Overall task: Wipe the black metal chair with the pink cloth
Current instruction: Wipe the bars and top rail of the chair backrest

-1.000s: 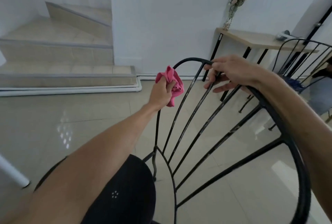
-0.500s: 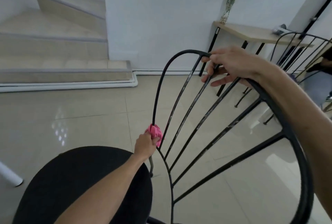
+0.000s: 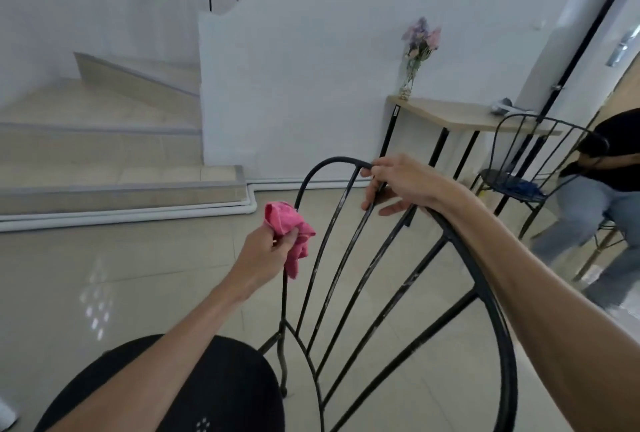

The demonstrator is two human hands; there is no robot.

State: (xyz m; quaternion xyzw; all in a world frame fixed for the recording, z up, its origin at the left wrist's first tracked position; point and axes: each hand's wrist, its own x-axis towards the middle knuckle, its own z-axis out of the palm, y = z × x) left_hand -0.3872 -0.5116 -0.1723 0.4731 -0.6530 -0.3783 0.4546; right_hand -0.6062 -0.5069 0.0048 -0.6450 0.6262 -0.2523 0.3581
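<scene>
The black metal chair (image 3: 349,269) stands right in front of me, its round black seat at the bottom left and its arched back of thin fanned rods rising to the right. My left hand (image 3: 265,253) grips the bunched pink cloth (image 3: 289,229) against the left outer rod of the back, about halfway up. My right hand (image 3: 398,182) curls over the top of the arched frame and holds it, fingers wrapped around the bar.
Tiled steps (image 3: 121,168) rise at the left beyond the glossy floor. A wooden side table (image 3: 460,116) with a vase of flowers (image 3: 417,54) stands against the white wall. A second black chair (image 3: 526,168) and a seated person (image 3: 599,196) are at the right.
My left hand with the cloth slid down the left rod to its base, then came back up to mid-height. My right hand stayed on the top of the frame.
</scene>
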